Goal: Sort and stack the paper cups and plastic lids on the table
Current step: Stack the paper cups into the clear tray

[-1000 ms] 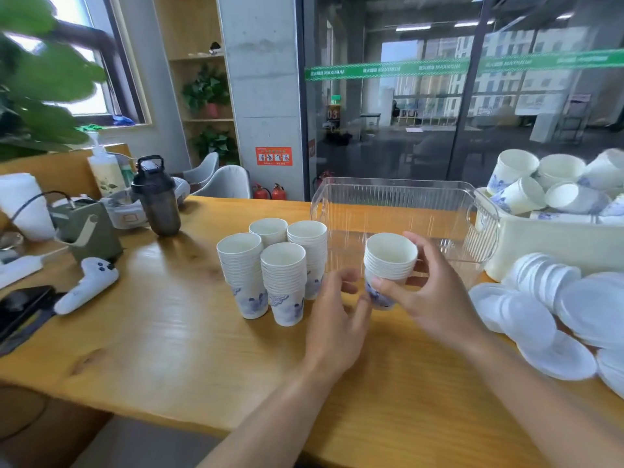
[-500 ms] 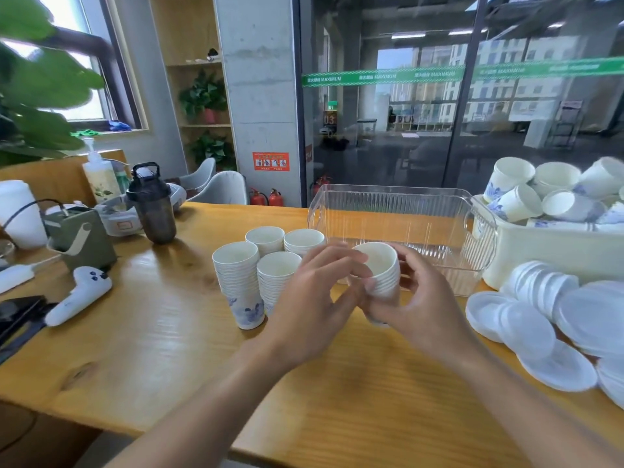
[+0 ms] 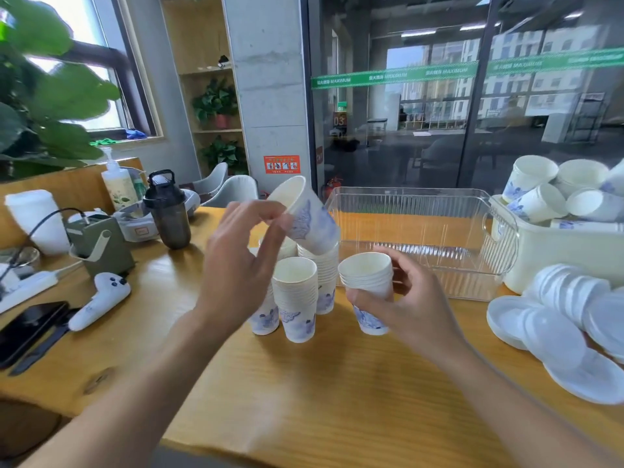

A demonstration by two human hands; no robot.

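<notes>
Head camera view: a person sorting paper cups at a wooden table (image 3: 320, 393).

The left hand (image 3: 241, 265) pinches a single paper cup (image 3: 309, 216) by its rim, tilted in the air above four cup stacks (image 3: 297, 295) standing close together mid-table. Just right of them, the right hand (image 3: 410, 309) curls its fingers round a short stack of cups (image 3: 368, 285). Behind stands a clear plastic bin (image 3: 418, 238); to its right a cream tub (image 3: 567, 251) holds loose cups (image 3: 557, 194). Plastic lids (image 3: 553, 322) lie overlapping at the table's right edge. A dark shaker bottle (image 3: 167, 211) and a white controller (image 3: 101, 298) sit to the left.
</notes>
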